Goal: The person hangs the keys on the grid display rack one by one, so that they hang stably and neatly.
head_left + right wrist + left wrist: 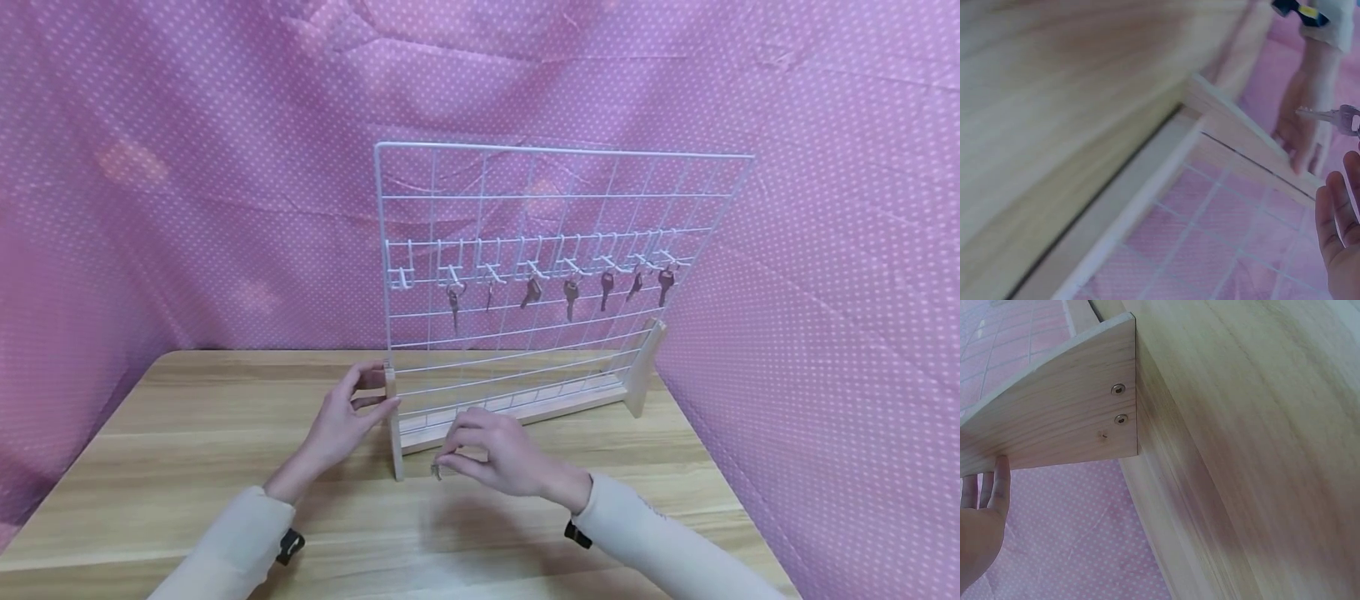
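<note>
My left hand (341,421) grips the wooden left end support (395,437) of a white wire grid rack (442,197), thumb on the near side and fingers behind. In the left wrist view, fingers (1001,487) rest along the edge of that support (1066,419), which has two screws in it. Low in front of the grid, my right hand (502,457) pinches a small metal key (437,472) between thumb and fingers. The same key (1334,117) shows at the right edge of the right wrist view, its blade pointing left.
Several keys (572,298) dangle from a row of white hooks (491,273) across the grid. A wooden right support (643,367) and a wooden base bar (525,415) carry the rack on the wood-grain table (187,433). Pink dotted cloth (225,167) hangs behind and at the sides.
</note>
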